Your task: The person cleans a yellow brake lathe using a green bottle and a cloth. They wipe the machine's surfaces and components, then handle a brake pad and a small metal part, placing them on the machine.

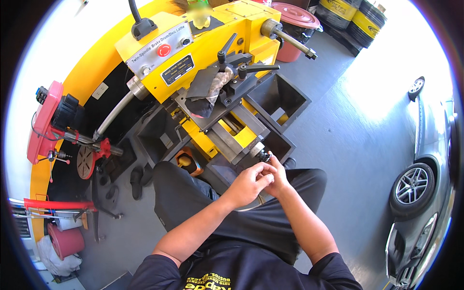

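Observation:
My left hand (249,185) is bent inward, its fingers curled and its fingertips meeting my right hand (277,180). Whether anything small sits between them is hidden. One finger of my right hand stretches up beside the black knob (264,156) on the end of a metal collar (256,148); its other fingers are partly covered by the left hand. That collar sticks out of the grey slide (241,137) of a yellow brake lathe (203,58). Higher on the slide, a dark cloth (202,87) and a patterned rag (219,86) lie beside the black clamp levers (258,68).
Black metal bins (285,96) flank the slide. An orange container (188,162) stands near my knees (309,186). To the left is a red drill press (46,125); a grey car (420,193) is parked at the right. A lidded red bin (296,19) and drums (365,21) stand behind.

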Demonstrator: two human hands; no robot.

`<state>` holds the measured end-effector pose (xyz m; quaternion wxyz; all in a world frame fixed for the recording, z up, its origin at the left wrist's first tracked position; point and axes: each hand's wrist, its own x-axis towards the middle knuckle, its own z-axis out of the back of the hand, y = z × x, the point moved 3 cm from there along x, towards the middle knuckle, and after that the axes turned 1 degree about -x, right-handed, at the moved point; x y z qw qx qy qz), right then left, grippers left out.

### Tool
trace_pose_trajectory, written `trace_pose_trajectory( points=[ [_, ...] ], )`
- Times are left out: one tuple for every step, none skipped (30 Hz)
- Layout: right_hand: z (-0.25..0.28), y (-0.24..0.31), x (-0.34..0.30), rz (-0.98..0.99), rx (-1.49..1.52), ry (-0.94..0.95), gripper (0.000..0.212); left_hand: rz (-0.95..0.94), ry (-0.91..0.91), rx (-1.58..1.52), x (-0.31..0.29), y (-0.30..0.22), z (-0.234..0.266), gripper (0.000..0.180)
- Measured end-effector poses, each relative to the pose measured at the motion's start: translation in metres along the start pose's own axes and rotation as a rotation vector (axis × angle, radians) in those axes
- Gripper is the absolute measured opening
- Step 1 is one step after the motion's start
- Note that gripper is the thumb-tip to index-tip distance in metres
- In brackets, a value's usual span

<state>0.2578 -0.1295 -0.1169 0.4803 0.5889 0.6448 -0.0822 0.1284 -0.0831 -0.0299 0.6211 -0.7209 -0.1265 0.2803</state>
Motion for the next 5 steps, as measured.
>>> trace_pose_trajectory(
  points=[
    [0.010, 0.002, 0.007, 0.042, -0.089, 0.020, 0.054, 0.021, -0.017, -0.038, 0.000, 0.005, 0.001, 0.025],
    [0.017, 0.009, 0.010, 0.159, -0.321, 0.016, 0.054, 0.041, -0.038, -0.074, 0.001, 0.017, 0.004, 0.025],
    [0.023, 0.016, 0.011, 0.276, -0.552, 0.012, 0.053, 0.062, -0.059, -0.110, 0.001, 0.028, 0.007, 0.025],
    [0.023, 0.023, 0.008, 0.393, -0.784, 0.007, 0.053, 0.079, -0.096, -0.101, 0.001, 0.034, 0.010, 0.026],
    [0.022, 0.032, 0.000, 0.688, -1.034, -0.061, 0.051, 0.095, -0.134, -0.092, 0.001, 0.039, 0.014, 0.027]
  ],
)
